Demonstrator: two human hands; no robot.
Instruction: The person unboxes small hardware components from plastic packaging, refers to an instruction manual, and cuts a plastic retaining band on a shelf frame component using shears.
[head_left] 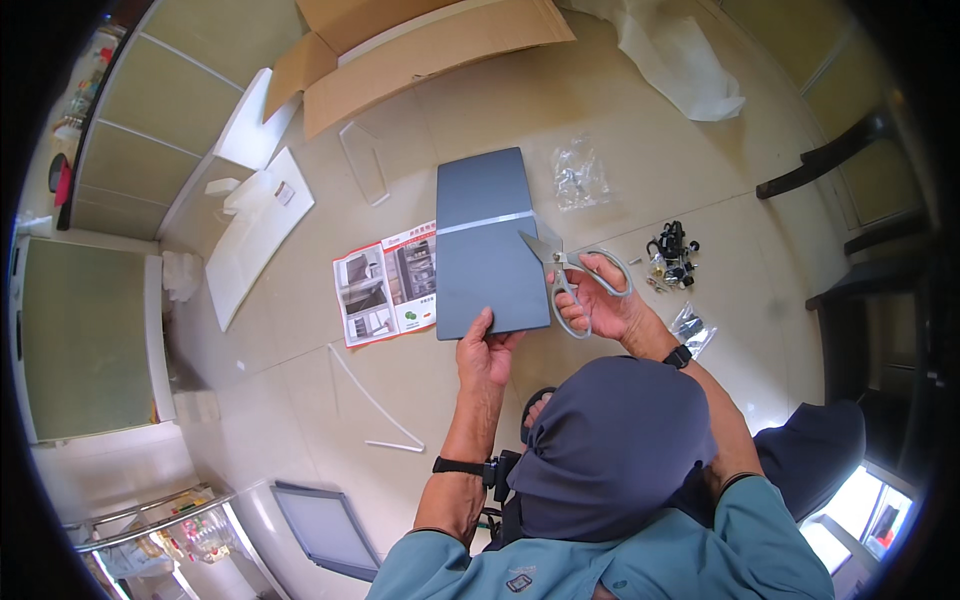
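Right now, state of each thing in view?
grey panel: flat on the floor, pale strap across it intact
scissors: open, tips at the strap's right end
left hand: gripping the panel's near edge
right hand: fingers through the scissor handles
cardboard box: opened, flaps spread
instruction leaflet: unfolded, partly under the panel
clear bag: lying on the floor
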